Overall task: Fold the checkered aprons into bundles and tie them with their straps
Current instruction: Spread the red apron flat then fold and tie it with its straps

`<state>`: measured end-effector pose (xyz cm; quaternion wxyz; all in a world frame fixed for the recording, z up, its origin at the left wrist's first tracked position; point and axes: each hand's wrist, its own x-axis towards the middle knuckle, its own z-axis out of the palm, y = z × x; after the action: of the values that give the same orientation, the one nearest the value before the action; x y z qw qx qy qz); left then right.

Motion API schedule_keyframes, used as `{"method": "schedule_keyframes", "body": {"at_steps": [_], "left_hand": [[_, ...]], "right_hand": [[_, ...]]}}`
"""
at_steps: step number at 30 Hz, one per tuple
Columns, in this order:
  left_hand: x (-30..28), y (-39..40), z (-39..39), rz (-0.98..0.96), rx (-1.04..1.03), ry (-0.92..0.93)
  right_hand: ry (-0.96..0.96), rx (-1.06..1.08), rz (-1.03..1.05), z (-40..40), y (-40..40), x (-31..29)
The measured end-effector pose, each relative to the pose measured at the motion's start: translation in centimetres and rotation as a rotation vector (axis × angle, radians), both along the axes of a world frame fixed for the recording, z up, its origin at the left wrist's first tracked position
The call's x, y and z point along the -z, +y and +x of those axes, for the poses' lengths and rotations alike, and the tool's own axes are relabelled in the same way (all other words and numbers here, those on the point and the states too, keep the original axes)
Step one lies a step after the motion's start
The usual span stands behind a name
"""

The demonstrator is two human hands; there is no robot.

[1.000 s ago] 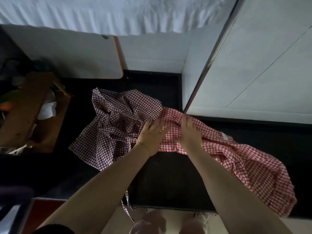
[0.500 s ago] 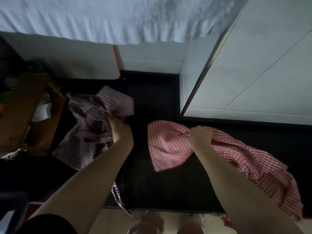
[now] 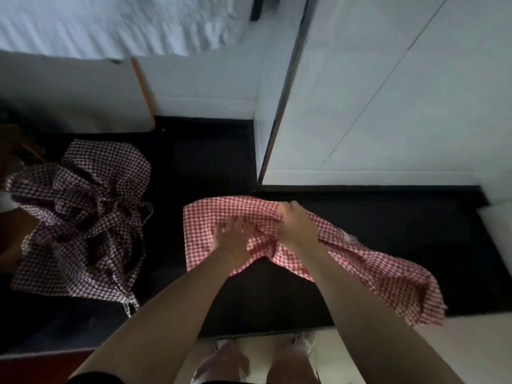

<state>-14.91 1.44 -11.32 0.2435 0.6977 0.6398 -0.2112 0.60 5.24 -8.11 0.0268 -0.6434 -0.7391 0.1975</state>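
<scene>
- Gingham cloth, two pieces: a red-and-white checkered apron [image 3: 360, 261] and a darker maroon-and-white checkered apron [image 3: 80, 217], both thin and soft, lying on a matte black surface [image 3: 388, 217].
- Red apron is at centre and right; its left part is spread roughly flat with a straight left edge, while its right part is bunched into wrinkled folds and droops past the near edge of the surface.
- Maroon apron sits well apart to the left, crumpled in a loose heap, narrow straps looped across it.
- Left hand [image 3: 231, 236] lies on the red cloth, fingers spread and straight, pressing it down.
- Right hand [image 3: 297, 224] has its fingers curled round a gathered ridge of the same cloth, just beside the left hand.
- Smooth white panels [image 3: 388, 92] rise behind the surface.
</scene>
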Motion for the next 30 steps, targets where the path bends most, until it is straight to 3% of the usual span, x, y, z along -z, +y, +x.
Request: {"method": "schedule_keyframes", "body": {"at_steps": [3,6,9,11,12,17,22,24,26,27,28,30], "left_hand": [[-0.5,1.4,1.0,-0.028,-0.093,0.129],[-3.0,2.6,4.3,0.029,-0.141,0.21],[-3.6,1.9,8.7,0.225,-0.148,-0.073],[-3.5,0.9,11.9,0.187,-0.056,-0.263],[-3.4,0.7,13.8,0.126,-0.008,-0.27],[-1.6,0.3,18.9,-0.076,-0.036,-0.04],[-1.5,0.4,22.9,-0.015,-0.066,0.028],[-1.8,0.3,25.0,0.015,-0.108,0.007],[-1.7,0.1,26.5,0.088,-0.18,-0.018],[-1.7,0.0,27.2,0.133,-0.228,-0.019],[-1.8,-0.2,27.9,0.156,-0.277,-0.008],[-2.0,-0.8,28.6,0.175,-0.362,0.02]], "right_hand": [[-0.185,0.142,-0.141,5.4,-0.3,-0.5],[-0.239,0.253,-0.32,11.8,-1.1,-0.8],[-0.146,0.233,-0.474,16.7,-1.6,-1.5],[-0.182,0.141,-0.58,18.8,-1.6,-2.2],[-0.244,0.109,-0.617,20.2,-1.5,-2.6],[-0.601,0.063,-0.691,27.2,-1.9,-2.9],[-0.537,0.11,-0.88,33.6,0.2,-5.4],[-0.328,0.299,-0.699,35.7,2.8,-7.0],[-0.015,0.551,-0.223,37.4,5.7,-7.4],[0.091,0.579,-0.017,38.0,7.1,-7.4],[0.168,0.543,0.064,38.2,8.0,-7.7],[0.279,0.396,0.074,38.0,8.8,-6.8]]}}
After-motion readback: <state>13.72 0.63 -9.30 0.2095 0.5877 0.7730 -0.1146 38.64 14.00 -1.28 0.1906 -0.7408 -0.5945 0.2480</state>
